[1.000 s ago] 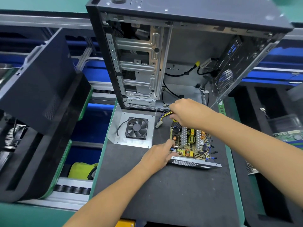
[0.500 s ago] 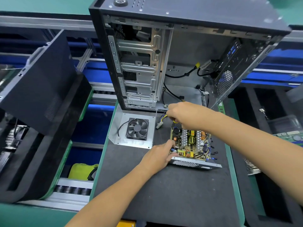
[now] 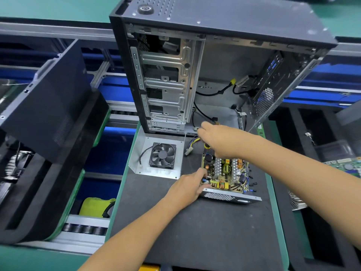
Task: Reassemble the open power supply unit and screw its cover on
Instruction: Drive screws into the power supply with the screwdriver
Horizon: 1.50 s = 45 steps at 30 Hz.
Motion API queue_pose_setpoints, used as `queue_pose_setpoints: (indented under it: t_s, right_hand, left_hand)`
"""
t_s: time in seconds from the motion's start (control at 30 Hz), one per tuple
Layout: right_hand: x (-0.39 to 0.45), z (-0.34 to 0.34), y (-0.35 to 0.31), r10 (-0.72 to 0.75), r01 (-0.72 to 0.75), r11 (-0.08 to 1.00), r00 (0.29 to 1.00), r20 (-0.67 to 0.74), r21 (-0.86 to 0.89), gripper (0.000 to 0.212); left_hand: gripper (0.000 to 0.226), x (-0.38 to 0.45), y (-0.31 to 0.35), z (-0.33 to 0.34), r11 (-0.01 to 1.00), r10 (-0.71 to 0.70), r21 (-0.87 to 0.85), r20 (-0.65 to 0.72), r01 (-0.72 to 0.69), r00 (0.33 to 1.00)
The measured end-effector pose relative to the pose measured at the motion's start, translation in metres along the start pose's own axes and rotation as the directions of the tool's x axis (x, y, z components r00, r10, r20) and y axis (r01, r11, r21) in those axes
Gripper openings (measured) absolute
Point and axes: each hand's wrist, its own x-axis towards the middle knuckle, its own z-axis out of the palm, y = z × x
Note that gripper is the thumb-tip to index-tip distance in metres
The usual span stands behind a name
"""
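right hand (image 3: pixel 218 139) lifted farther, one fan (image 3: pixel 162 155)

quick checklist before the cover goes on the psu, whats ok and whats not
1. Board seated in the psu: ok, it lies open in its tray on the mat.
2. Psu steadied: ok, the left hand grips its near left corner.
3. Cables tucked in: not ok, the bundle and its white plug trail out onto the mat.
4. Right hand free: cannot tell, it sits over the cable end and its fingers are hidden.
5. Cover ready: not ok, the fan plate lies apart, to the left of the psu.
6. Screws at hand: ok, small dark ones lie on the mat right of the psu.
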Motion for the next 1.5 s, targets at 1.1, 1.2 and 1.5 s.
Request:
queue_pose_setpoints:
  t_s: [1.1,1.2,1.5]
  right_hand:
    - [0.006,0.000,0.001,-0.072,0.071,0.991,0.997,-0.006,-0.112,0.024]
    - [0.003,-0.001,0.008,-0.139,0.139,0.990,0.990,-0.003,0.008,0.021]
    - [0.002,0.002,0.006,-0.048,0.051,0.989,0.999,-0.021,0.136,0.023]
  left_hand:
    - [0.030,0.000,-0.001,0.002,1.000,-0.009,-0.030,0.006,0.009,1.000]
    - [0.029,-0.001,-0.001,0.001,0.999,-0.009,-0.037,0.003,0.009,1.000]
    - [0.029,-0.001,0.000,0.000,1.000,-0.006,-0.029,-0.004,0.006,1.000]
